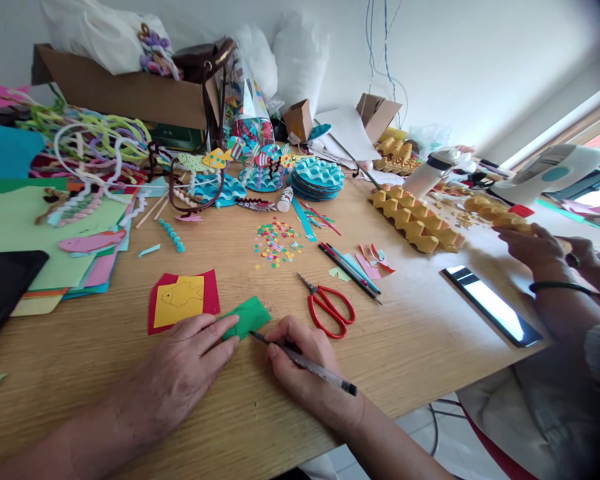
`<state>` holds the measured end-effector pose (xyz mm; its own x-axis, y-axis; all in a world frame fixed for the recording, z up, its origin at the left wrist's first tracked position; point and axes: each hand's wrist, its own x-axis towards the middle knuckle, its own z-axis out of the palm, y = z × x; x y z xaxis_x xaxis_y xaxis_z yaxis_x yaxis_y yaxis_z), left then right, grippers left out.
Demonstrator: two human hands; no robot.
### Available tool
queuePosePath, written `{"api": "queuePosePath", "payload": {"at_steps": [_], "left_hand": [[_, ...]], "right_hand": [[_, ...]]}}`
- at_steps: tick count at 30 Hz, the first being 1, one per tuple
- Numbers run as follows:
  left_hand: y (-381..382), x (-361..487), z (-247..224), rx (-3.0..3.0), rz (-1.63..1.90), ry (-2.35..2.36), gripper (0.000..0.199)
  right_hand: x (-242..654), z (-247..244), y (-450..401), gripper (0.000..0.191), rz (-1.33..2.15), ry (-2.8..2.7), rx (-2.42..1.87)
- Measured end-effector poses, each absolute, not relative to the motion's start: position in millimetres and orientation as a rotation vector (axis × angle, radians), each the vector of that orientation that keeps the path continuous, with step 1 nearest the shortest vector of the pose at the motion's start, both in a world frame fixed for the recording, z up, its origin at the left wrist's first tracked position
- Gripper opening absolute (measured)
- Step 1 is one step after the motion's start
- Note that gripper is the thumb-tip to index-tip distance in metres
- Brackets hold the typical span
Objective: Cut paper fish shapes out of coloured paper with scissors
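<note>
My left hand (187, 363) lies flat with fingers stretched out, its fingertips on the left part of a small green paper piece (253, 313). Faint dark lines show on that paper. Between the fingers of my right hand (305, 360) is a pen (315, 367) with a clear barrel and black end, its tip at the paper's lower edge. Just beyond my left hand, a yellow paper (180, 300) with a drawn fish rests on red paper (210, 287). Red-handled scissors (330, 310) lie to the right of the green paper, blades partly apart.
Paper dots (277, 243), pens (350, 270) and a phone (493, 305) lie on the table. At right, a co-worker's hands (540, 250) hold a yellow egg-carton piece (500, 212). Coloured sheets (45, 227) and a dark tablet-like object (7, 287) are at left; blue scalloped discs (317, 180) stand stacked behind.
</note>
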<state>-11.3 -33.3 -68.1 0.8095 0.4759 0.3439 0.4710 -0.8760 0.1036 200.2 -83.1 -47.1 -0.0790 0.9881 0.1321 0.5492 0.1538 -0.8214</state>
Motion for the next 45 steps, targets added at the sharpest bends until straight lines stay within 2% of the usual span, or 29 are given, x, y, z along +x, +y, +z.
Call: {"api": "queuePosePath", "payload": {"at_steps": [45], "left_hand": [[-33.2, -8.6, -65.7, 3.040, 0.677, 0.752, 0.032]], "right_hand": [[199.1, -46.8, -81.8, 0.009, 0.747, -1.691, -1.500]]}}
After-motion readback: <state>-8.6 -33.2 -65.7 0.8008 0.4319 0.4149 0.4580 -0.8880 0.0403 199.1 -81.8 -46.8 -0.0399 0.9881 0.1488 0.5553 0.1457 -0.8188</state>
